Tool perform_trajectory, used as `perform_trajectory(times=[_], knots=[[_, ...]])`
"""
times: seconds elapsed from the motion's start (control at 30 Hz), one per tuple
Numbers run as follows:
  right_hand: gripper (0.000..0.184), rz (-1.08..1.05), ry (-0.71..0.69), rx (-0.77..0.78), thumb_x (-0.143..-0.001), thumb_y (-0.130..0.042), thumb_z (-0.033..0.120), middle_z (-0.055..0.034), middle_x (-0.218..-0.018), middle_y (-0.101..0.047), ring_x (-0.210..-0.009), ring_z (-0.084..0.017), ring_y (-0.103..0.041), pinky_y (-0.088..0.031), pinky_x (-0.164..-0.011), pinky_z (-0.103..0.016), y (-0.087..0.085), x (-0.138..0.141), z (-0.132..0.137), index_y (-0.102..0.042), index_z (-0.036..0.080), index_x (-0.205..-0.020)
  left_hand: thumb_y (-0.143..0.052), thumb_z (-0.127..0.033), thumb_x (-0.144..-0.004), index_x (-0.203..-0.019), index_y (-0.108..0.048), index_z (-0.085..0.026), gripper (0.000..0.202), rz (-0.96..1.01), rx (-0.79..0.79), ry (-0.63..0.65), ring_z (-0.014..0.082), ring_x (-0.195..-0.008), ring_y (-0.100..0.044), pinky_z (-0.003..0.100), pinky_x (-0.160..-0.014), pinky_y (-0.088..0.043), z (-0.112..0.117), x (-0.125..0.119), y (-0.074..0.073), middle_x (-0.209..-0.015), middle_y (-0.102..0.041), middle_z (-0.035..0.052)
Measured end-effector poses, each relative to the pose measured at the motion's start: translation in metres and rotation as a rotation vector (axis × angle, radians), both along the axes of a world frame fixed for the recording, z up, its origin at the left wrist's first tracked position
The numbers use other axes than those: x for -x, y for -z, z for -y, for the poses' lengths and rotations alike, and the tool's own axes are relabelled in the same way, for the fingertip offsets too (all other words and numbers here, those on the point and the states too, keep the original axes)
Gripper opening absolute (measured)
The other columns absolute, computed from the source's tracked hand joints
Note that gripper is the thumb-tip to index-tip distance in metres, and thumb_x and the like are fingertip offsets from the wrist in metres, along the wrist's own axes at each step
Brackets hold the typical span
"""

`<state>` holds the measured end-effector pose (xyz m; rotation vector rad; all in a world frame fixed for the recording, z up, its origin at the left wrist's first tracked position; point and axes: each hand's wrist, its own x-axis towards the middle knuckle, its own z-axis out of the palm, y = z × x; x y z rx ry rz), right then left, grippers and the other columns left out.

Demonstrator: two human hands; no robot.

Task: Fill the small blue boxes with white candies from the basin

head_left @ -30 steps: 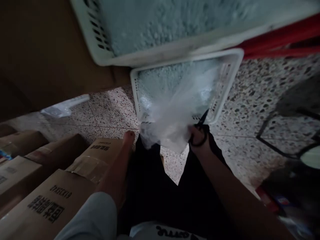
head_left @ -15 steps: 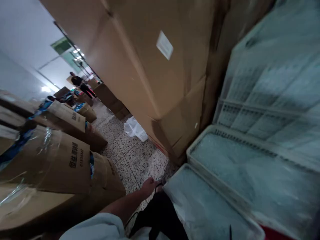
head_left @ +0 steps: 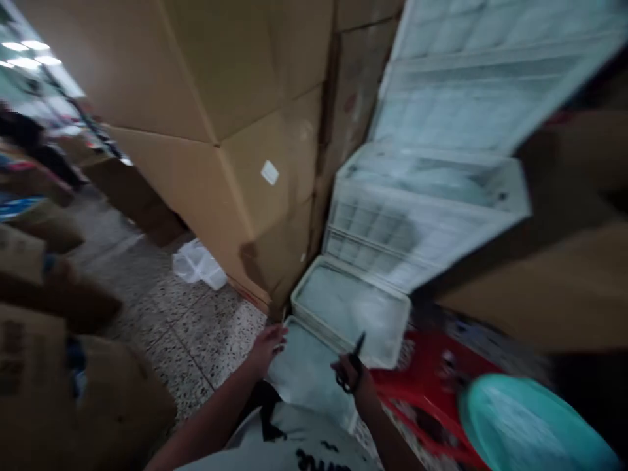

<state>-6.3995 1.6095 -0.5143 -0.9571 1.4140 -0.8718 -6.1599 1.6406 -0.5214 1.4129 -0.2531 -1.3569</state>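
My right hand (head_left: 349, 371) is closed on a pair of black scissors (head_left: 360, 343), their tip pointing up and away. Below it lies the near white crate (head_left: 311, 366), whose contents look covered with pale plastic film. At that crate's left edge is my left hand (head_left: 269, 345), its fingers curled. Blur hides whether anything is between them. A second white crate (head_left: 299, 297) sits just beyond, also holding pale film-like material. Behind it rises a stack of white crates (head_left: 373, 226) with gridded sides.
Large cardboard boxes (head_left: 275, 216) tower ahead. A red stool (head_left: 417, 366) and a turquoise basin (head_left: 520, 418) are at right. White plastic (head_left: 199, 261) lies on the speckled floor (head_left: 171, 320). More cartons (head_left: 112, 386) stand at left; another person (head_left: 29, 140) is far left.
My view has swung right and shows more of the crate stack, stool and basin. My right hand with the scissors has come into sight, and my left hand is now at the near crate's edge.
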Motion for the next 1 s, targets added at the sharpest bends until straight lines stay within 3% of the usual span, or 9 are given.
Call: perform_trajectory(times=[0.1,0.23,0.43,0.6,0.77,1.0], knots=[[0.064,0.098,0.039,-0.021,-0.056,-0.071,0.084,-0.0126,-0.066,-0.073,-0.053,-0.023,-0.066,-0.054,-0.051,-0.036,-0.020,-0.020,0.004,-0.065,0.021,-0.064,-0.089,-0.023,-0.063,-0.092,-0.065,-0.022,0.037,-0.195,0.095,0.047,0.0129,-0.083,-0.071,0.026,-0.078,-0.054,0.026,0.023,-0.024,-0.108,-0.077,0.0037],[0.060,0.182,0.047,0.036,-0.060,-0.075,0.078,-0.0102,-0.072,-0.074,-0.065,-0.022,-0.068,-0.056,-0.060,-0.033,-0.048,-0.033,0.006,-0.066,0.019,-0.071,-0.087,-0.017,-0.066,-0.090,-0.064,-0.022,0.034,-0.365,0.152,0.096,0.0139,-0.086,-0.072,0.030,-0.083,-0.056,0.045,0.043,-0.058,-0.106,-0.076,0.0024],[0.047,0.166,0.115,0.107,-0.065,-0.083,0.062,-0.0062,-0.079,-0.075,-0.069,-0.017,-0.063,-0.052,-0.068,-0.029,-0.089,-0.031,0.003,-0.068,0.019,-0.075,-0.077,-0.009,-0.073,-0.103,-0.069,-0.022,0.033,-0.425,0.183,0.071,0.0150,-0.094,-0.073,0.032,-0.093,-0.057,0.058,0.041,-0.093,-0.104,-0.076,0.0025],[0.041,0.172,0.128,0.139,-0.067,-0.084,0.056,-0.0057,-0.078,-0.075,-0.070,-0.017,-0.064,-0.051,-0.068,-0.029,-0.110,-0.050,-0.006,-0.067,0.019,-0.075,-0.075,-0.007,-0.074,-0.094,-0.068,-0.022,0.026,-0.410,0.228,0.025,0.0161,-0.107,-0.072,0.032,-0.104,-0.053,0.055,0.031,-0.109,-0.103,-0.077,0.0014],[0.042,0.210,0.210,0.131,-0.061,-0.087,0.053,-0.0037,-0.072,-0.072,-0.065,-0.016,-0.062,-0.050,-0.065,-0.029,-0.116,-0.072,-0.011,-0.065,0.019,-0.073,-0.079,-0.010,-0.071,-0.087,-0.066,-0.022,0.024,-0.389,0.288,0.015,0.0184,-0.118,-0.069,0.033,-0.107,-0.050,0.038,0.028,-0.120,-0.101,-0.077,0.0014],[0.041,0.201,0.124,0.156,-0.059,-0.090,0.050,-0.0037,-0.067,-0.071,-0.062,-0.016,-0.060,-0.049,-0.062,-0.028,-0.119,-0.087,-0.019,-0.067,0.018,-0.072,-0.085,-0.011,-0.064,-0.080,-0.064,-0.020,0.027,-0.364,0.330,-0.044,0.0183,-0.109,-0.073,0.032,-0.104,-0.052,0.015,0.022,-0.123,-0.091,-0.078,-0.0005]])
